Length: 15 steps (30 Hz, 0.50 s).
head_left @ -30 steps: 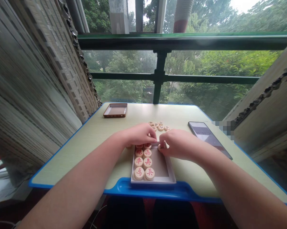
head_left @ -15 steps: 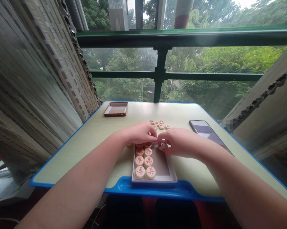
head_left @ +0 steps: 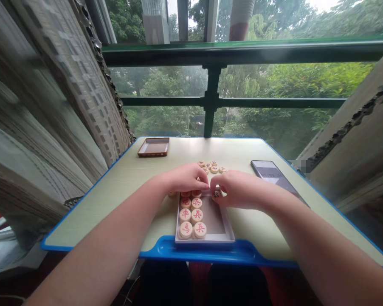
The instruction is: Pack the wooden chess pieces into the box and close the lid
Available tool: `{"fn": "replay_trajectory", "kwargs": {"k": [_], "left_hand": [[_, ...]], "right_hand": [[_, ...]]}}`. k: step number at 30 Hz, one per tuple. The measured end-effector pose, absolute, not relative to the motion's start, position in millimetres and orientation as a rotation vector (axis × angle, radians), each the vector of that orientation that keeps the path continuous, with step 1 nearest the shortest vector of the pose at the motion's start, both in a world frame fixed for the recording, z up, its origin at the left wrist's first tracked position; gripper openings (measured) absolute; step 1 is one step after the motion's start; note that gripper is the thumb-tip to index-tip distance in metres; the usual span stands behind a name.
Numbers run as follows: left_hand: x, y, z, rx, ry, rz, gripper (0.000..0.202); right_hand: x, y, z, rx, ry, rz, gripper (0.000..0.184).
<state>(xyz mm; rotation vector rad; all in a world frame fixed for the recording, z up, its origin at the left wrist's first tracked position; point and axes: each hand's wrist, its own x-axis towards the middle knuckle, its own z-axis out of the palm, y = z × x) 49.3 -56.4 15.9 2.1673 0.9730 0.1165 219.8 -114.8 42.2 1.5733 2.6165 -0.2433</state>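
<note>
A shallow white box [head_left: 230, 231] lies at the near side of the table. Along its left half stand two columns of round Chinese chess pieces [head_left: 197, 215], marked in red. At the box's far end, my right hand [head_left: 236, 189] pinches a Chinese chess piece [head_left: 216, 194] with a dark character, over the far right part of the box. Just left of it is my left hand [head_left: 189, 177], its fingers closed together above the far edge; what they hold, if anything, is hidden. Beyond both hands several dark-marked pieces [head_left: 214, 169] lie loose on the table.
A brown-rimmed box lid [head_left: 153, 154] rests at the table's [head_left: 115, 204] far left. To the right lies a phone [head_left: 268, 170]. One piece [head_left: 171, 194] shows partly beside my left wrist. Curtains hang at both sides, and a green railing [head_left: 212, 102] crosses the window behind.
The view has shifted slightly. Both hands stay at the far end of the box, with the right-hand fingers turned a little around the dark-marked piece. The red pieces have not moved.
</note>
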Motion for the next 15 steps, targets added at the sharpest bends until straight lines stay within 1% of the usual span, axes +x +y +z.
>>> {"fn": "replay_trajectory", "kwargs": {"k": [2, 5, 7, 9, 11, 15], "left_hand": [[50, -55, 15, 2.213, 0.974, 0.186, 0.026], [50, -50, 15, 2.348, 1.030, 0.451, 0.034], [47, -44, 13, 2.416, 1.146, 0.620, 0.039], [42, -37, 10, 2.489, 1.278, 0.716, 0.037], [36, -30, 6, 2.540, 1.326, 0.691, 0.031], [30, -22, 0, 2.492, 1.377, 0.577, 0.026]], "right_hand": [[220, -114, 45, 1.594, 2.630, -0.273, 0.021], [224, -107, 47, 1.693, 2.659, -0.285, 0.019], [229, -98, 45, 1.850, 2.684, -0.245, 0.022], [235, -87, 42, 2.075, 2.667, -0.135, 0.027], [243, -78, 38, 2.259, 2.605, -0.024, 0.029], [253, -68, 33, 2.416, 2.396, -0.158, 0.025]]}}
